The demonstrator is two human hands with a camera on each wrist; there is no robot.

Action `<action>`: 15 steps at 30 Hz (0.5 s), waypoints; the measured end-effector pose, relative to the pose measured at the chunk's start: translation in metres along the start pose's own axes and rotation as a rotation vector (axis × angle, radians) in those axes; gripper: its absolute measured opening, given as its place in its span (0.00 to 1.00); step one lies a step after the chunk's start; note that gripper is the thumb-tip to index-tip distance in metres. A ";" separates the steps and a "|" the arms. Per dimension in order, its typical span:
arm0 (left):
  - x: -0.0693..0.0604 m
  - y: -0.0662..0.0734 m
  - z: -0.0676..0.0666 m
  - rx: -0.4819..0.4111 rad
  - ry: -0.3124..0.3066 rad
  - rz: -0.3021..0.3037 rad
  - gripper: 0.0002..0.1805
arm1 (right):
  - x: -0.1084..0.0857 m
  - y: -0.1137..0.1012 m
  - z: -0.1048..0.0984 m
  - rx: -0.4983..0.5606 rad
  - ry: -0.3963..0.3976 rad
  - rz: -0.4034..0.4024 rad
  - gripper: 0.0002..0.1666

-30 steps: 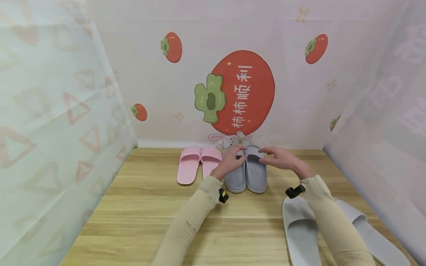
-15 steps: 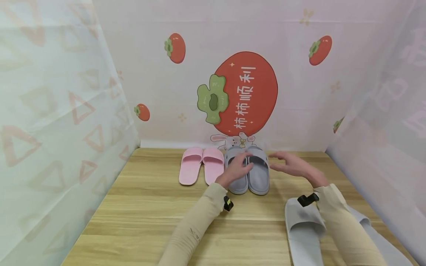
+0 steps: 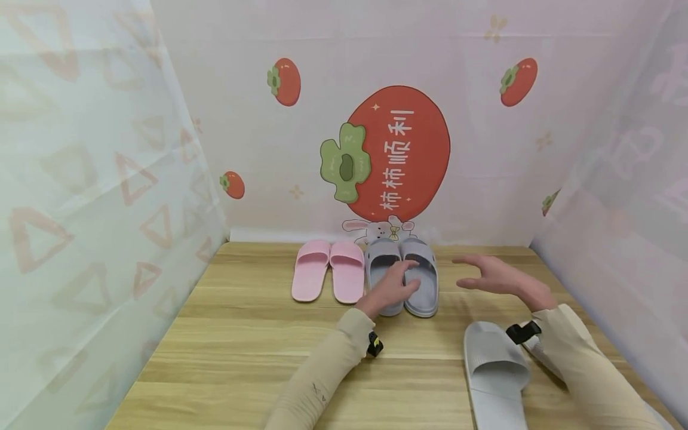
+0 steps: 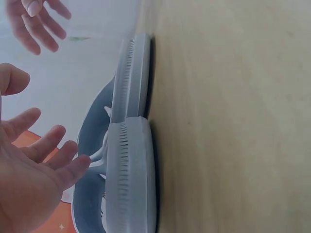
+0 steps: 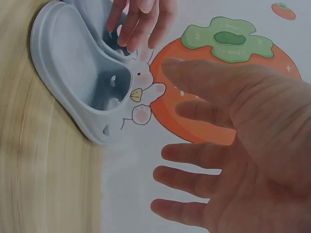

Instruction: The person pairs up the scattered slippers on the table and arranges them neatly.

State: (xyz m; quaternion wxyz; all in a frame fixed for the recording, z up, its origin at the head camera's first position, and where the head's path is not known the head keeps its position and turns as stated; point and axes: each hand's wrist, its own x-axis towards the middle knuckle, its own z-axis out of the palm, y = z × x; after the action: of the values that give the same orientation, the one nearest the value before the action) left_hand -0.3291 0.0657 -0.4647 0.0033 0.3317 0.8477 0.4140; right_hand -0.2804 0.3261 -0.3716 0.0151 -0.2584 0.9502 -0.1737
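Note:
A pair of blue-grey slippers stands side by side against the back wall, the left slipper (image 3: 383,255) partly hidden by my left hand (image 3: 391,289) and the right slipper (image 3: 423,291) mostly visible. That hand hovers above the pair with its fingers spread and loosely bent, holding nothing; in the left wrist view a gap shows between its palm and the soles (image 4: 130,170). To the right of the pair, my right hand (image 3: 495,276) hangs in the air, thumb and fingers apart. The right wrist view shows nothing in its palm (image 5: 252,141).
Pink slippers (image 3: 312,280) stand just left of the blue-grey pair. At the front right lies a light grey slipper (image 3: 497,391); its mate (image 3: 544,352) is largely hidden under my right sleeve. Patterned cloth walls (image 3: 258,137) enclose the wooden surface (image 3: 236,358) at back and sides.
My right hand has drawn away to the right from the blue-grey slippers. My left hand has shifted slightly right and toward me. The slippers stay in place on the wood.

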 end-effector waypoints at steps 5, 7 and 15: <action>-0.002 0.002 0.005 0.062 0.007 -0.001 0.27 | -0.002 -0.003 -0.006 -0.009 -0.023 0.002 0.36; -0.003 0.005 0.007 0.062 0.009 0.003 0.27 | -0.005 -0.002 -0.007 -0.015 -0.025 0.005 0.37; -0.009 0.019 0.019 0.078 0.012 0.075 0.26 | -0.024 0.016 -0.007 -0.036 -0.038 0.041 0.40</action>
State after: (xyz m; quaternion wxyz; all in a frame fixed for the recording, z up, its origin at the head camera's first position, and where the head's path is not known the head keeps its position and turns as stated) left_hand -0.3058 0.0823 -0.4667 -0.0303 0.3607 0.8501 0.3826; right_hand -0.2677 0.3530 -0.3717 0.0321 -0.2424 0.9578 -0.1513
